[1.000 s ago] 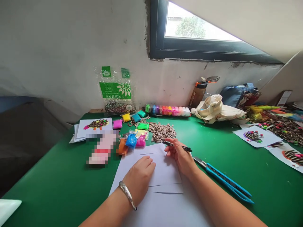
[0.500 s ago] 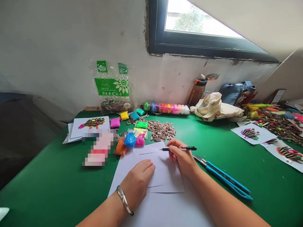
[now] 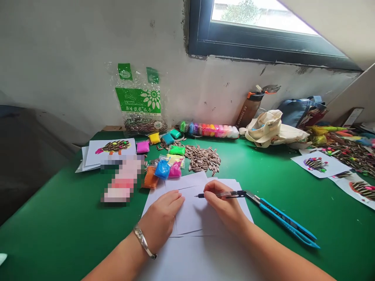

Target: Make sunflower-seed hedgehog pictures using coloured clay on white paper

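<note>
A black pen is pinched in the fingers of my right hand, its tip pointing left over a small white sheet. My left hand, with a silver bracelet at the wrist, lies flat on the left edge of that sheet. Larger white papers spread beneath both hands. Whether the pen tip touches the paper I cannot tell. Just beyond the papers are bagged clay packets, among them a blue one and an orange one, beside a pile of striped sunflower seeds.
Right of the papers lies a blue-handled tool. A seed bag, a clay tube pack, a bottle and a cloth bag line the wall. Seed pictures lie at left and right.
The view has tilted down and shifted slightly. Both hands are farther left over the small sheet, and the pen has moved a little lower and left relative to the papers.
</note>
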Demonstrator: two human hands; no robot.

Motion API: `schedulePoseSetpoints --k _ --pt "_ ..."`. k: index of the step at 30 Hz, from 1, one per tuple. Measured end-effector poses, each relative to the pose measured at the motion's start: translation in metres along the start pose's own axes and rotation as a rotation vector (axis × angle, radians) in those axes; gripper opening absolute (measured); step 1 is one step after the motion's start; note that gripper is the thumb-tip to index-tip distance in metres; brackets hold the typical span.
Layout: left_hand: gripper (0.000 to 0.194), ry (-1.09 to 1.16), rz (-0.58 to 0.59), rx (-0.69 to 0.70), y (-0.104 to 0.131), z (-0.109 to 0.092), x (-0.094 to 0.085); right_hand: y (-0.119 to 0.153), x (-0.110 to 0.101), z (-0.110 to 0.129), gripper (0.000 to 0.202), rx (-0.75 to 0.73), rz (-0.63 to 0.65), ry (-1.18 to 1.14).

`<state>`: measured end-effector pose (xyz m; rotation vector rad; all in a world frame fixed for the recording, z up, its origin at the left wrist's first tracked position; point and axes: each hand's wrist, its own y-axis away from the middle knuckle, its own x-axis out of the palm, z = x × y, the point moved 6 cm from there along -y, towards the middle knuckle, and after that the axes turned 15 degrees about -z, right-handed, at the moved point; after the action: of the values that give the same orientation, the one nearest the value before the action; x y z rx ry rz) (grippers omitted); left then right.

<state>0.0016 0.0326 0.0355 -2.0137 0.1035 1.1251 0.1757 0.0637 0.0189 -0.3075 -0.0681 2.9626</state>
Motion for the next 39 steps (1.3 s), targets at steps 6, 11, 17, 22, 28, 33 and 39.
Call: schedulePoseSetpoints --k 6,11,17,22,28,33,39 --pt "0.045 -0.014 0.078 -0.004 0.003 0.002 0.008 0.006 0.002 0.003 0.012 -0.032 0.024 0.059" --pt "0.043 -0.029 0.106 -0.001 0.002 0.002 0.008 0.008 0.013 0.008 0.009 -0.016 0.048 0.065" --pt "0.038 -0.012 0.082 -0.027 0.0 0.003 0.007 0.004 0.018 0.008 0.008 -0.057 0.061 0.109" --pt "0.035 0.023 0.071 -0.056 -0.002 0.004 0.006 0.004 0.019 0.008 0.01 -0.103 0.09 0.169" --pt "0.032 0.037 0.048 -0.058 -0.003 0.003 0.004 0.004 0.021 0.006 0.01 -0.116 0.111 0.172" --pt "0.033 0.011 0.044 -0.04 -0.004 0.003 0.003 0.004 0.021 0.008 0.01 -0.117 0.121 0.181" --pt "0.034 0.001 0.055 -0.032 -0.002 0.004 0.005 0.003 0.02 0.01 0.01 -0.13 0.127 0.194"
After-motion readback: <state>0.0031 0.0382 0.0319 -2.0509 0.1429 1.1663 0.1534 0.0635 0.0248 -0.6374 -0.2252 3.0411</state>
